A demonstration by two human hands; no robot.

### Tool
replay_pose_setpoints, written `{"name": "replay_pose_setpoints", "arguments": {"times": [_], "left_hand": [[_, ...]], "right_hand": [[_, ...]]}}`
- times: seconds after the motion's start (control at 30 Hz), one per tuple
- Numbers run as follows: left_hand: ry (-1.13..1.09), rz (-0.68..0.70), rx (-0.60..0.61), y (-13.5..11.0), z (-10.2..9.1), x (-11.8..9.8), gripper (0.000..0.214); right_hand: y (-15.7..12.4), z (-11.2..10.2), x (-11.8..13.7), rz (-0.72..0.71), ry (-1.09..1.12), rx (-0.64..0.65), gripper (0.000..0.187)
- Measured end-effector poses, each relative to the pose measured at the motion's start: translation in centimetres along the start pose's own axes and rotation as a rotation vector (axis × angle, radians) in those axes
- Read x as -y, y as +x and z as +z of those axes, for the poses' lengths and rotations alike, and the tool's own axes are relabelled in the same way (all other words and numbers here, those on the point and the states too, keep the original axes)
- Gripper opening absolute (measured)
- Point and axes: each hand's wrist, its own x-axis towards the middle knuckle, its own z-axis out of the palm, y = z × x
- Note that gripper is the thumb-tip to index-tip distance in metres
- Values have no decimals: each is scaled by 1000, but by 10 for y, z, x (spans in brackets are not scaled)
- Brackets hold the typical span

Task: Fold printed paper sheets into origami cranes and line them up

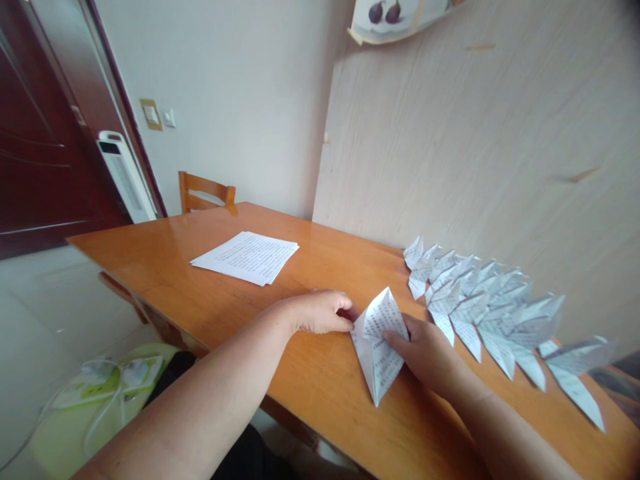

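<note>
A half-folded, kite-shaped sheet of printed paper (379,343) lies on the orange wooden table (165,260). My left hand (320,312) pinches the paper's left corner, fingers curled together. My right hand (431,357) presses on the paper's right side, its forefinger laid along a fold. To the right of my hands runs a row of several finished folded paper shapes (493,310), overlapping along the table beside the wall.
A stack of flat printed sheets (247,257) lies further back on the table. A wooden chair (205,191) stands behind the far edge. A pale board wall (475,133) lines the table's right side. A stool with cables (107,383) sits on the floor at left.
</note>
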Motion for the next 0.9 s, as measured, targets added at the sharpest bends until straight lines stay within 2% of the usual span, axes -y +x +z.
{"name": "replay_pose_setpoints", "arguments": {"times": [0.2,0.53,0.73,0.9], "left_hand": [[123,-45,-65,2,3,-5,19],[198,-22,-132,7,9,-5,19],[218,-18,-136,7,11,-8,15],[250,-18,-142,8,12,-11,12]], "right_hand": [[-1,0,0,-6,24,2,16],[-2,2,0,-18,-8,-31,17],[-4,2,2,-34,52,-77,15],[-5,1,4,-59,54,-59,13]]}}
